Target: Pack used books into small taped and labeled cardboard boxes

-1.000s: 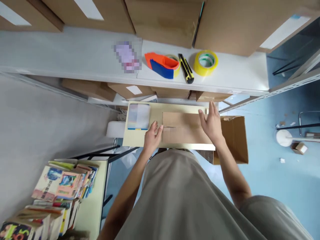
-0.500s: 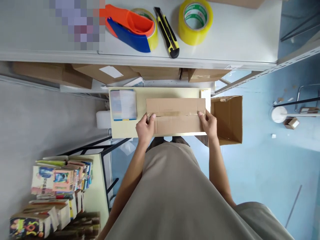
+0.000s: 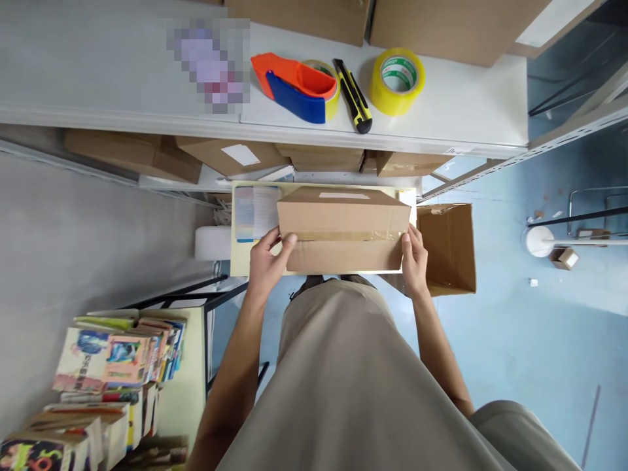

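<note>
A taped brown cardboard box (image 3: pixel 343 229) is tilted up above the small cream table (image 3: pixel 240 258), its near face toward me. My left hand (image 3: pixel 265 261) grips its left end and my right hand (image 3: pixel 415 261) grips its right end. A stack of printed cards (image 3: pixel 258 212) lies on the table's left part, partly hidden by the box.
On the white shelf (image 3: pixel 466 111) above lie an orange-and-blue tape dispenser (image 3: pixel 294 85), a yellow utility knife (image 3: pixel 354 98) and a yellow tape roll (image 3: pixel 396 80). An open cardboard box (image 3: pixel 449 248) stands to the right on the blue floor. Stacked books (image 3: pixel 108 373) sit at the lower left.
Both hands moved from the box's top to its ends, then lifted and tipped it up off the table toward me.
</note>
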Tool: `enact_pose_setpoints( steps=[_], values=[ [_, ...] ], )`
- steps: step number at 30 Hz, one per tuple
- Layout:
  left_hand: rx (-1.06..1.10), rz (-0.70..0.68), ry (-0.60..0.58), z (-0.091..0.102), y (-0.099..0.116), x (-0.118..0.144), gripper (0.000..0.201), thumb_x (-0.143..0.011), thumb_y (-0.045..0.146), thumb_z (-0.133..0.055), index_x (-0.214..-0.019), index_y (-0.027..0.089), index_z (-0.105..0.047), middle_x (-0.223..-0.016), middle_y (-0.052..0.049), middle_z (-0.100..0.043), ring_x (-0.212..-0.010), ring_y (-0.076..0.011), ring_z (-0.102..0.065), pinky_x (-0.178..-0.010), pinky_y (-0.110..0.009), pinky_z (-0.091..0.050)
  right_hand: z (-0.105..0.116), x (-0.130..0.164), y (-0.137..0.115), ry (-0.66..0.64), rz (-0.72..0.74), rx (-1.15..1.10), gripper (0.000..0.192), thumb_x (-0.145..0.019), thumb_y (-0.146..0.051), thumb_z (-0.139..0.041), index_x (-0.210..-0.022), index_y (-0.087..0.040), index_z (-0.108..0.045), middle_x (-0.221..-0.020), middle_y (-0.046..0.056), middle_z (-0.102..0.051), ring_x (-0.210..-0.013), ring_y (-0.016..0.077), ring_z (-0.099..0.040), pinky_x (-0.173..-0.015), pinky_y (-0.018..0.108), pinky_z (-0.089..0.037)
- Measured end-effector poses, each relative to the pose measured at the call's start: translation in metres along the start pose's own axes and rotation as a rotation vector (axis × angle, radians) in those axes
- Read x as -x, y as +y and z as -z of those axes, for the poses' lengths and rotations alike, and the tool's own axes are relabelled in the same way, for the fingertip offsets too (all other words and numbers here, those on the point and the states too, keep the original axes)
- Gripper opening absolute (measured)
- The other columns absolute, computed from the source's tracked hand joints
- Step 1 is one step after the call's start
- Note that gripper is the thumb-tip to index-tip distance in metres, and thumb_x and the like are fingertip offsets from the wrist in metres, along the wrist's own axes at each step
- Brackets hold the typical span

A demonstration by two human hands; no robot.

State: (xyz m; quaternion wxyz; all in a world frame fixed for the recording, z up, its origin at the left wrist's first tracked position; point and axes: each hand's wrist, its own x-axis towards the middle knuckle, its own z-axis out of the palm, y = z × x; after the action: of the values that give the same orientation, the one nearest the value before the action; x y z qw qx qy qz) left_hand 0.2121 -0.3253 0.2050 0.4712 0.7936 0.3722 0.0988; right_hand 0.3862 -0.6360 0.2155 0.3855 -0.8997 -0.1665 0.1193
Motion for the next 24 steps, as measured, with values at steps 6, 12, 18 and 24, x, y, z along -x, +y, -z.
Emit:
enact_pose_setpoints(
  steps=[6, 12, 18, 24],
  values=[
    [-0.073, 0.163, 0.104, -0.028, -0.056, 0.016, 0.064, -0.078, 0.046, -0.100, -0.129, 0.021, -0.069, -0.134, -0.017, -0.080, -0.124, -0.0345, -0.079, -0.115, -0.051, -0.064, -0.017, 0.019, 0.024, -0.100, -0.012, -0.121, 0.068, -0.114, -0.068, -0.049, -0.156, -0.021, -0.076, -0.163, 0.020, -0.067, -0.154, 0.0323, -0.064, -0.120, 0.051, -0.064],
    [0.050, 0.264, -0.176, -0.049, -0.113, 0.026, 0.040, -0.088, 0.024, -0.075, -0.128, 0.020, -0.076, -0.129, -0.012, -0.087, -0.118, -0.0315, -0.086, -0.112, -0.046, -0.068, -0.052, 0.039, 0.094, -0.201, -0.240, -0.165, 0.057, -0.100, -0.060, -0.060, -0.127, -0.017, -0.085, -0.154, 0.021, -0.076, -0.136, 0.0332, -0.076, -0.118, 0.051, -0.064],
    [0.029, 0.274, -0.295, -0.047, -0.139, -0.017, 0.028, -0.086, 0.021, -0.063, -0.106, 0.021, -0.082, -0.115, -0.012, -0.090, -0.120, -0.0316, -0.082, -0.118, -0.047, -0.062, -0.055, 0.007, 0.123, -0.321, -0.378, -0.201, 0.049, -0.095, -0.054, -0.064, -0.117, -0.016, -0.085, -0.134, 0.016, -0.087, -0.127, 0.0325, -0.078, -0.120, 0.052, -0.060],
    [0.153, 0.267, -0.113, -0.057, -0.094, -0.097, 0.023, -0.103, 0.035, -0.059, -0.106, 0.018, -0.075, -0.116, -0.014, -0.084, -0.113, -0.0241, -0.079, -0.105, -0.035, -0.062, -0.068, -0.072, 0.091, -0.190, -0.416, -0.356, 0.067, -0.101, -0.073, -0.065, -0.126, -0.012, -0.078, -0.139, 0.020, -0.082, -0.120, 0.0262, -0.076, -0.111, 0.045, -0.065]
  ],
)
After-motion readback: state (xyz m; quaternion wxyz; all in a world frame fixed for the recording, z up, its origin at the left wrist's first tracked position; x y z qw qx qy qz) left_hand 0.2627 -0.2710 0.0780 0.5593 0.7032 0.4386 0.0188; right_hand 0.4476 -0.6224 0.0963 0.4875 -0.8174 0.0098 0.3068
